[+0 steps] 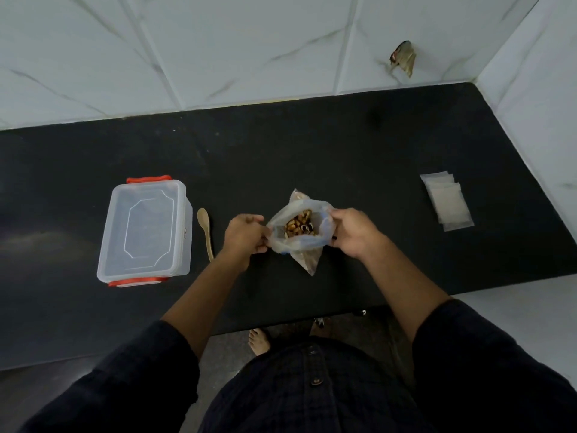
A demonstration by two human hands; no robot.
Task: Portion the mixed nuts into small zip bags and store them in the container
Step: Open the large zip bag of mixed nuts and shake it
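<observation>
At frame centre on the black worktop [312, 145], both hands pinch the rim of the nut bag [298, 229]: the left hand [245, 235] on its left edge, the right hand [354, 229] on its right, each grip grasping plastic, mouth spread upward. The spoon [206, 232] lies just left of the left hand, long axis toward the viewer. The zip bags [446, 201] sit at right, nearer the right hand; the lidded container [145, 229] sits at left.
</observation>
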